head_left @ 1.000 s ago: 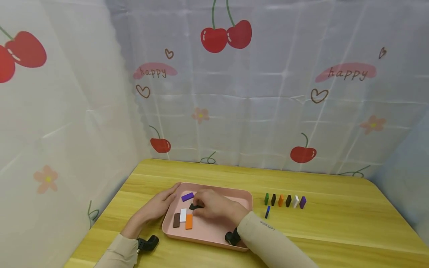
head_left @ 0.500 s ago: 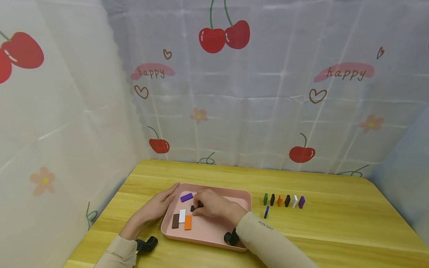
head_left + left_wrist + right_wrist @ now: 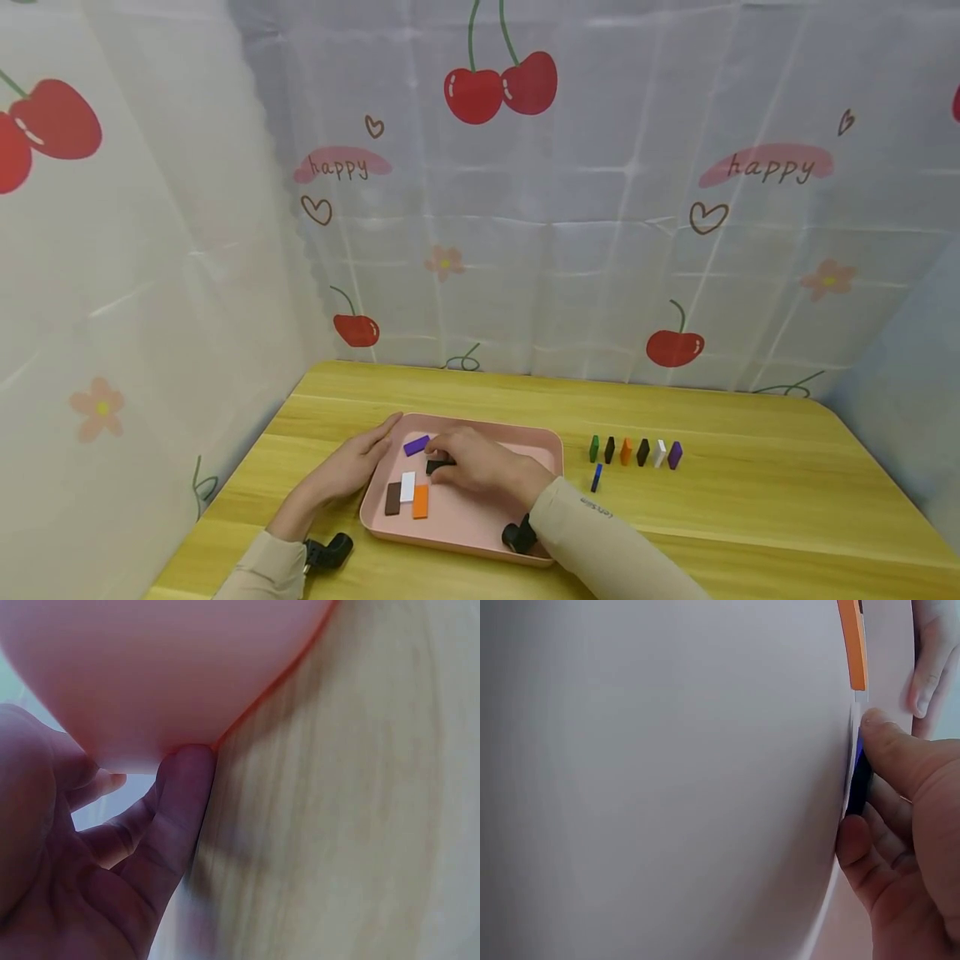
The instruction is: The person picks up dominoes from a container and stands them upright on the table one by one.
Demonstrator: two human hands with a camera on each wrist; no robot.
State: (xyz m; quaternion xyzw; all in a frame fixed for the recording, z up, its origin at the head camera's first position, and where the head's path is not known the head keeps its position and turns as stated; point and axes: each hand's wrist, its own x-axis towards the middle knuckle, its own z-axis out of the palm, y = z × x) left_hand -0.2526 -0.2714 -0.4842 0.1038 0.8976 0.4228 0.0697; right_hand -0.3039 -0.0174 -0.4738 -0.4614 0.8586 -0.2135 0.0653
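Observation:
A shallow pink tray [image 3: 480, 546] sits on the table, its left rim held by my left hand [image 3: 351, 464]. In the left wrist view, the fingers [image 3: 184, 780] lie against the tray's outer wall. My right hand [image 3: 480, 460] is inside the tray and pinches a black domino [image 3: 437, 467] between thumb and fingers. Part of that domino is hidden by the hand. A purple domino [image 3: 416, 446] lies flat just behind, close to the right fingertips. Nearer the front lie a white domino [image 3: 407, 487], a brown domino [image 3: 393, 498] and an orange domino [image 3: 421, 502].
Right of the tray, several dominoes stand upright in a row, from a green one [image 3: 594, 448] to a purple upright one [image 3: 675, 455]. A blue domino [image 3: 597, 477] stands in front of them. Black wrist devices [image 3: 330, 552] are worn on both arms. A printed curtain [image 3: 525, 317] borders the table.
The right fingers have shifted slightly toward the purple domino, which has tilted a little. More of the black domino shows. The left hand stays on the tray.

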